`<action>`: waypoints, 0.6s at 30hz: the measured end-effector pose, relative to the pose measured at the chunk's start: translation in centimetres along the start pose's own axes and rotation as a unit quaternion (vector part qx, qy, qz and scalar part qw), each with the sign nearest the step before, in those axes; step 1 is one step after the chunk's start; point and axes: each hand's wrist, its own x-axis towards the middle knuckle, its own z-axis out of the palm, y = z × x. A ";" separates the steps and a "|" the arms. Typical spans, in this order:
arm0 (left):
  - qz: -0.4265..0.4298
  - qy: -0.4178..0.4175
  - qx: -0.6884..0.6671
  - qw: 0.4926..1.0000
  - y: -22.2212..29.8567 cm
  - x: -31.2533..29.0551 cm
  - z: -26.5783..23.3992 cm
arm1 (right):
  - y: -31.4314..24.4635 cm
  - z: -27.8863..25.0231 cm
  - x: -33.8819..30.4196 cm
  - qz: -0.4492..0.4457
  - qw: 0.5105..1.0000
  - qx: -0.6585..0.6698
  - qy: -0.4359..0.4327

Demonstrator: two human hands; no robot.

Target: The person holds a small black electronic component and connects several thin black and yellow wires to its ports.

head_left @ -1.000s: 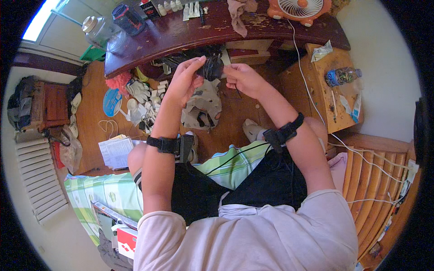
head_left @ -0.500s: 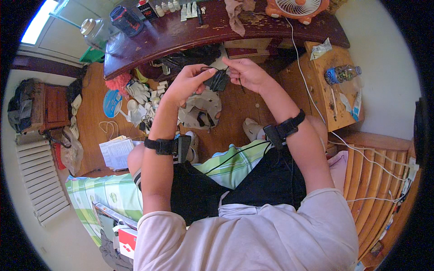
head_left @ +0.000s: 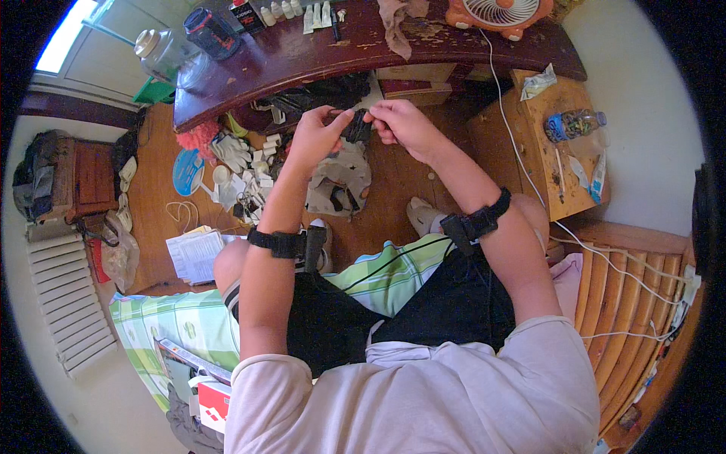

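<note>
My left hand (head_left: 319, 138) is closed on a small black bundle of cord (head_left: 358, 127), which looks wound round a dark block. Its far side is partly hidden by my fingers. My right hand (head_left: 403, 125) is right beside it, thumb and finger pinched together at the bundle's right edge, where a strand of the cord seems to be held. Both hands are raised in front of the dark red table and nearly meet. Below the bundle, a crumpled pale plastic bag (head_left: 338, 181) lies on the floor.
Over the hands is the worn table (head_left: 302, 72) with jars, small bottles and an orange fan (head_left: 499, 15). Gloves (head_left: 233, 153), white boxes and papers (head_left: 193, 256) lie on the floor at left. A wooden stand (head_left: 556, 151) holds a bottle at right. A white cable (head_left: 505, 113) hangs down.
My right hand has moved left and down toward the bundle, closing the gap between the hands. The bundle has turned more upright, and the loose cord end that hung below my right hand no longer shows.
</note>
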 end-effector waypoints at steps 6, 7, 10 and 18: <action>-0.016 0.064 0.003 0.998 -0.3 -0.2 0.7 | 0.5 0.8 -0.3 0.007 0.999 -0.029 -0.022; -0.012 0.074 -0.024 0.997 -0.7 0.0 0.8 | 0.5 1.1 -0.4 0.020 0.999 -0.024 -0.037; -0.002 0.090 -0.063 0.994 -1.4 0.3 1.0 | 0.7 1.8 -0.9 0.031 0.998 -0.004 -0.053; -0.068 0.125 -0.273 0.952 -1.4 0.4 1.2 | 2.2 2.1 -0.8 0.043 0.995 0.004 -0.093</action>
